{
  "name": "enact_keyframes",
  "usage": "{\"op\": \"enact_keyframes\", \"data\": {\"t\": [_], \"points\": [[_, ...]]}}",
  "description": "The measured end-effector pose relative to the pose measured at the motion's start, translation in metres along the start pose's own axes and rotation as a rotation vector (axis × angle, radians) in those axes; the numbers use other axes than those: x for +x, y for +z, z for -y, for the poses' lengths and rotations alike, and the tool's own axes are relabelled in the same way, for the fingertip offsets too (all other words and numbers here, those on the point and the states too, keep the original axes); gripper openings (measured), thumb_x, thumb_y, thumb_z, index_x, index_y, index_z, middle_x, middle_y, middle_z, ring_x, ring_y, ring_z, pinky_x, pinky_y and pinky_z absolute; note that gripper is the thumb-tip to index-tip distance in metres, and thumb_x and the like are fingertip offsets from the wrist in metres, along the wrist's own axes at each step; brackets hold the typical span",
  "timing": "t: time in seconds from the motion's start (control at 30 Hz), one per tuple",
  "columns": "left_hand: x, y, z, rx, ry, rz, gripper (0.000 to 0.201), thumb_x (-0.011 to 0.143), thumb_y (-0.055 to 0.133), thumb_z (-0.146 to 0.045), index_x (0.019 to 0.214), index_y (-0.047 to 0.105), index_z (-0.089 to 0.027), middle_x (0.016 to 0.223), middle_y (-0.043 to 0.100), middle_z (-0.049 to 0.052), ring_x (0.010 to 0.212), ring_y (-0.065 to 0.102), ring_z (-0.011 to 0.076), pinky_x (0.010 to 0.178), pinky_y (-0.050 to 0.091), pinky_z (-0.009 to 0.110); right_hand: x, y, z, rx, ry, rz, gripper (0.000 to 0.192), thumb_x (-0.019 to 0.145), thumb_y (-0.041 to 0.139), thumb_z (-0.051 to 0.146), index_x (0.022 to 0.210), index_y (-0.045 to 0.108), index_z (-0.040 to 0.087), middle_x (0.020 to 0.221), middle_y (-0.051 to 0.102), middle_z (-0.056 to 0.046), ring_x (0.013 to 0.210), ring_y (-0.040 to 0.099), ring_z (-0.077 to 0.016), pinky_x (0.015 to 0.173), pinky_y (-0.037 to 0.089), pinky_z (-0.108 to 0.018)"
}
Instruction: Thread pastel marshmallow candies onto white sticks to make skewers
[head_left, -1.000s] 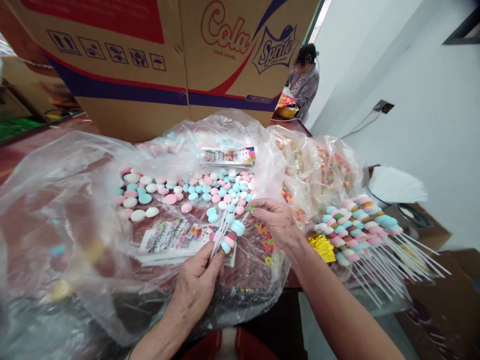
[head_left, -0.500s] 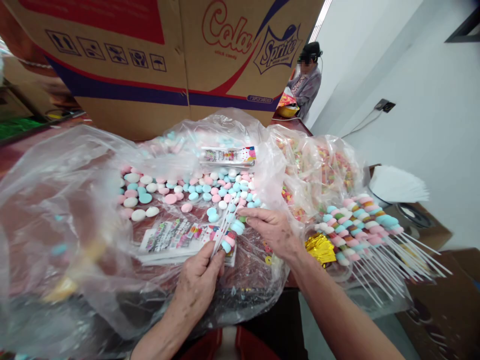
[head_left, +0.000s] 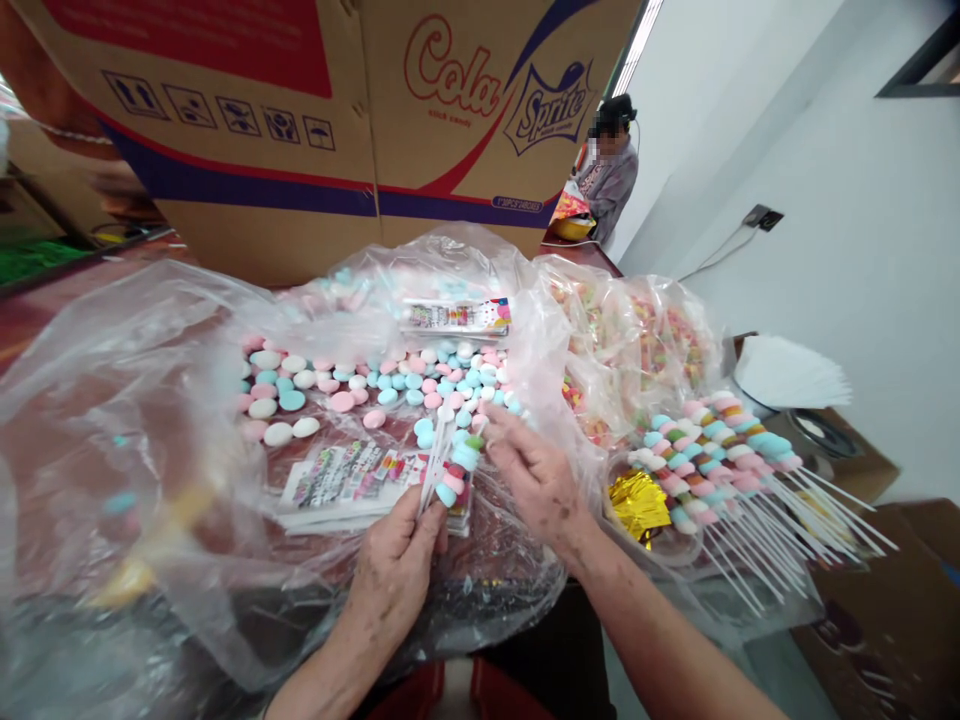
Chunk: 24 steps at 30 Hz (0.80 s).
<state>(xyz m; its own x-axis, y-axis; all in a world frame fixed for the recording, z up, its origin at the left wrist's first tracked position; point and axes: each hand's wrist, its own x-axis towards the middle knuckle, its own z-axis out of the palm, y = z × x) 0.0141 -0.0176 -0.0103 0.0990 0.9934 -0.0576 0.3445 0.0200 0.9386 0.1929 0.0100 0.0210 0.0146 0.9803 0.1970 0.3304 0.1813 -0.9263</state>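
Observation:
My left hand [head_left: 401, 545] is closed around several white sticks [head_left: 440, 450] and a candy skewer [head_left: 459, 470]. Blue, red, pink and green soft candies are threaded on that skewer, the green one uppermost. Close to its tip is my right hand [head_left: 529, 470], fingers bent and drawn together; whatever they hold, if anything, is hidden. Loose pink, blue and white candies [head_left: 386, 381] lie beyond both hands on clear plastic. Under the sticks rests a stack of printed wrappers [head_left: 352, 480].
Finished-looking candy skewers [head_left: 712, 455] lie at the right beside gold twist ties [head_left: 639, 507]. Plastic bags of ring candies [head_left: 630, 320] stand behind them. A large cardboard box [head_left: 360, 130] blocks the back. Another person [head_left: 611, 170] is at the far end.
My right hand has moved off the green candy, with its fingers more bent. The green candy now sits against the blue ones on the skewer. My left hand has hardly moved.

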Motion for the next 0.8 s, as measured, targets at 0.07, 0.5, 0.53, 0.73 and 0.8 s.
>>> {"op": "enact_keyframes", "data": {"t": [0.07,0.5,0.53,0.73,0.8], "points": [[-0.002,0.000,0.003,-0.063,-0.023,-0.023,0.036,0.089,0.047,-0.046,0.063,0.051,-0.022,0.052,0.046,-0.005,0.048,0.041,0.0131,0.047,0.031,0.024,0.011,0.000,-0.001,-0.052,-0.005,-0.088,0.038,0.096,0.045,0.032,0.133,0.055,0.025,0.119,0.070,-0.004,0.102,0.067,-0.0176,0.092,0.050,-0.032],[-0.003,0.000,0.009,-0.183,-0.077,-0.079,0.035,0.090,0.050,-0.046,0.066,0.054,-0.021,0.051,0.048,-0.005,0.043,0.037,0.0105,0.040,0.027,0.022,0.043,0.015,-0.008,-0.788,-0.028,0.076,0.023,0.089,0.049,0.016,0.107,0.063,0.019,0.105,0.067,-0.008,0.091,0.061,-0.0189,0.080,0.046,-0.028],[-0.003,0.001,0.010,-0.185,-0.083,-0.080,0.035,0.090,0.050,-0.046,0.066,0.054,-0.021,0.050,0.047,-0.005,0.043,0.037,0.0106,0.040,0.027,0.022,0.045,0.010,-0.009,-0.774,-0.023,0.020,0.024,0.088,0.048,0.017,0.108,0.062,0.019,0.107,0.066,-0.008,0.091,0.061,-0.0187,0.079,0.046,-0.028],[-0.002,0.002,0.013,-0.206,-0.076,-0.075,0.036,0.089,0.050,-0.048,0.066,0.054,-0.021,0.050,0.046,-0.005,0.043,0.036,0.0105,0.041,0.027,0.022,0.052,0.007,-0.018,-0.928,-0.078,0.088,0.020,0.091,0.048,0.015,0.106,0.061,0.018,0.109,0.066,-0.009,0.097,0.061,-0.0205,0.080,0.045,-0.028],[-0.002,0.001,0.012,-0.202,-0.075,-0.076,0.036,0.089,0.050,-0.048,0.065,0.054,-0.021,0.050,0.045,-0.006,0.043,0.036,0.0105,0.041,0.026,0.022,0.051,0.013,-0.022,-0.997,-0.091,0.142,0.022,0.092,0.047,0.013,0.108,0.061,0.018,0.108,0.066,-0.010,0.099,0.061,-0.0218,0.083,0.046,-0.029]]}}
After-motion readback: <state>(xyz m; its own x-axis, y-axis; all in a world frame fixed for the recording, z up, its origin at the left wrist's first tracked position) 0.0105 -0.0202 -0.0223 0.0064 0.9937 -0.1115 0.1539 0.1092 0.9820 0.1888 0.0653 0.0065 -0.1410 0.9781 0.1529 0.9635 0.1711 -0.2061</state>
